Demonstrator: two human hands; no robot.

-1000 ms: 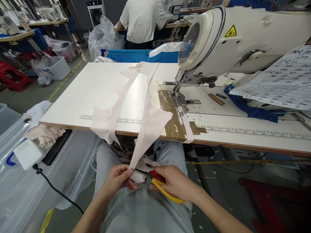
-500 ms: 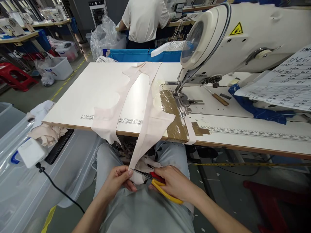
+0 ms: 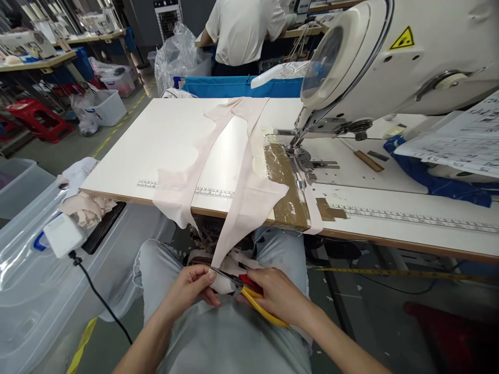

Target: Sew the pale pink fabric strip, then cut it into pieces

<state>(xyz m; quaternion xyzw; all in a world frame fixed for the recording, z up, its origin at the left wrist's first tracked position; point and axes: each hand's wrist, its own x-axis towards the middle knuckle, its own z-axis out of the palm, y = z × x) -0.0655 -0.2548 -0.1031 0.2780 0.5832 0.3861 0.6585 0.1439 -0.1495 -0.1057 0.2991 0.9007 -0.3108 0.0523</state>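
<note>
1. Forearms [image 3: 146,332] reach inward over the lap [image 3: 230,335].
2. Left hand [image 3: 195,285], thumb uppermost, keeps a pinching grip on the tip of pink fabric [image 3: 251,200] draped over the front edge of the desk [image 3: 171,135].
3. Right hand [image 3: 276,292] grasps yellow-and-red-handled scissors [image 3: 267,312], blades at that tip.

A wooden-handled tool [image 3: 369,160] lies under the arm of a white sewing machine [image 3: 440,67]. Left of the bench [image 3: 128,150], a white adapter [image 3: 64,235] sits beside a black slab [image 3: 102,229], possibly a phone, on a clear plastic box [image 3: 31,317]. Farther off, a co-worker [image 3: 242,34] in white faces away; a red stool [image 3: 41,120] stands on the floor [image 3: 119,136].
</note>
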